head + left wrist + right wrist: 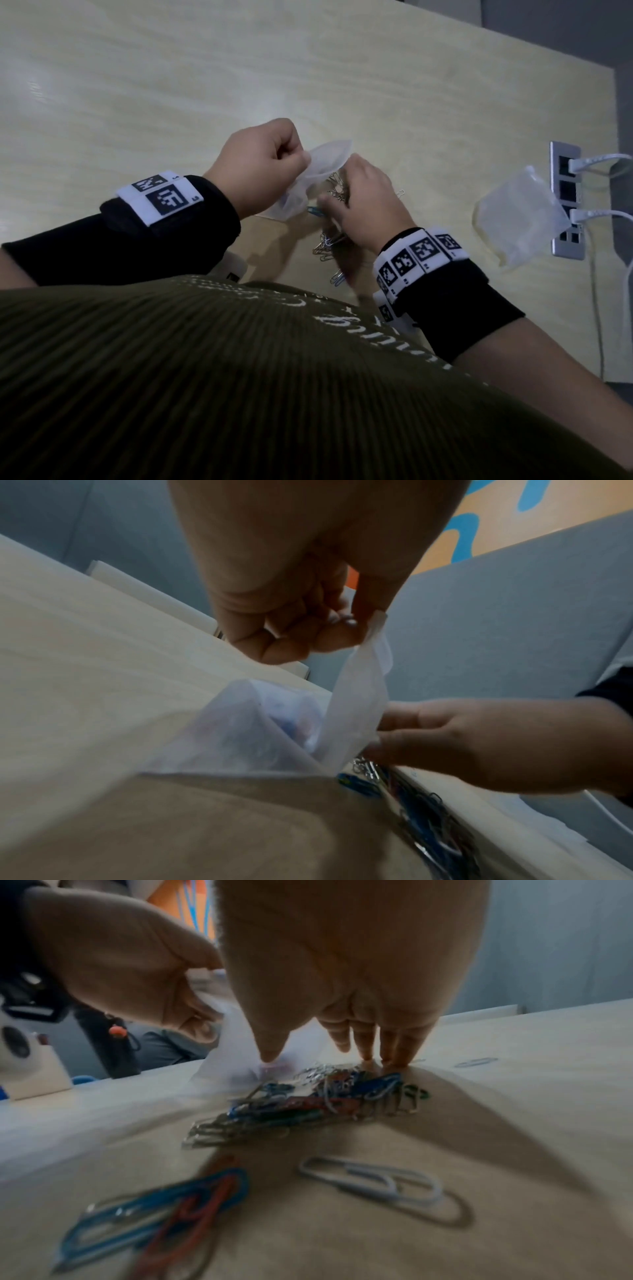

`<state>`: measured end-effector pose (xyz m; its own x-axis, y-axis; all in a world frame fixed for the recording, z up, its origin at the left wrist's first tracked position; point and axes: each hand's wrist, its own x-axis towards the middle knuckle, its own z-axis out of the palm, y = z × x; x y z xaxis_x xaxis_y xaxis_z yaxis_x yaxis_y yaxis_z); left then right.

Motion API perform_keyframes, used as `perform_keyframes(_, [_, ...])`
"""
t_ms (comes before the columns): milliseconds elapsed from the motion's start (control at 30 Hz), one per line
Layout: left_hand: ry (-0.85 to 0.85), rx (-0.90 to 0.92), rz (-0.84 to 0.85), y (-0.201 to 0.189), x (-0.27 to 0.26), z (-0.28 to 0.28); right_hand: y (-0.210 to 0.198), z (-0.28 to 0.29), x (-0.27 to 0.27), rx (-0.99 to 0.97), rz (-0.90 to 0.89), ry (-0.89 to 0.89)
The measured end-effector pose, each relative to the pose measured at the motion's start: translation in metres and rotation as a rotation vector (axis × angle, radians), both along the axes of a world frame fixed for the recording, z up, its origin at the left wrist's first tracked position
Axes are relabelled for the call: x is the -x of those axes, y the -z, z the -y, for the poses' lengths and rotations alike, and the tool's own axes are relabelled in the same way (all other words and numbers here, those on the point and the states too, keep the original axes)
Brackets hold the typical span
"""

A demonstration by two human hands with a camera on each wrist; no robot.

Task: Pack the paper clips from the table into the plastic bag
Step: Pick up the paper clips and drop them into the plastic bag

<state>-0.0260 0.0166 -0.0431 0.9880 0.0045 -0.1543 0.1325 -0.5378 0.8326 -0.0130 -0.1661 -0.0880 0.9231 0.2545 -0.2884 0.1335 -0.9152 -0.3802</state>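
Observation:
My left hand (301, 161) pinches the rim of a clear plastic bag (323, 162) and holds its mouth up off the table; the bag's body (246, 731) sags down to the tabletop. A pile of coloured and silver paper clips (308, 1099) lies just beside the bag's mouth. My right hand (342, 192) is over the pile with straight fingers, whose fingertips (394, 1056) touch the table at the pile's far side. More clips (325, 245) lie nearer my body, among them a white pair (373, 1183) and a blue and red tangle (154, 1213).
A second clear bag (520, 216) lies at the right on a metal socket strip (567, 202) with white cables (596, 159) plugged in. One stray clip (400, 193) lies right of my hand. The table edge (615, 137) runs just past the sockets.

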Motion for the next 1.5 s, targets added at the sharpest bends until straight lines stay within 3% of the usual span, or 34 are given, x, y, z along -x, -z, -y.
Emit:
perform_keyframes(167, [0.003, 0.004, 0.004, -0.001, 0.000, 0.000, 0.000, -0.005, 0.011, 0.044, 0.070, -0.144])
perform_keyframes(267, [0.022, 0.035, -0.013, -0.002, 0.001, 0.000, -0.004, -0.008, 0.019, 0.067, 0.172, -0.126])
perform_keyframes(500, [0.020, 0.062, -0.050, -0.004, 0.002, 0.001, -0.003, -0.007, 0.018, 0.088, 0.216, -0.119])
perform_keyframes(667, [0.018, 0.076, -0.059, -0.005, 0.003, 0.002, -0.013, -0.002, 0.011, 0.016, 0.143, 0.007])
perform_keyframes(800, [0.015, 0.075, -0.060, -0.005, 0.003, 0.002, -0.025, 0.005, 0.005, -0.190, 0.026, 0.264])
perform_keyframes(1000, [0.036, 0.061, -0.072, -0.005, 0.003, 0.005, -0.045, 0.016, -0.004, -0.665, -0.150, 0.667])
perform_keyframes(1133, [0.090, 0.022, -0.067, -0.005, 0.005, 0.008, -0.066, 0.009, -0.005, -0.999, -0.201, 0.758])
perform_keyframes(1200, [0.118, -0.007, -0.059, -0.005, 0.005, 0.010, -0.072, 0.002, -0.002, -1.073, -0.279, 0.720])
perform_keyframes(1300, [0.130, -0.039, -0.037, -0.005, 0.006, 0.012, -0.068, -0.005, 0.002, -0.893, -0.333, 0.594])
perform_keyframes(1500, [0.151, -0.031, -0.029, -0.007, 0.009, 0.015, -0.062, -0.005, 0.003, -0.389, -0.222, 0.403])
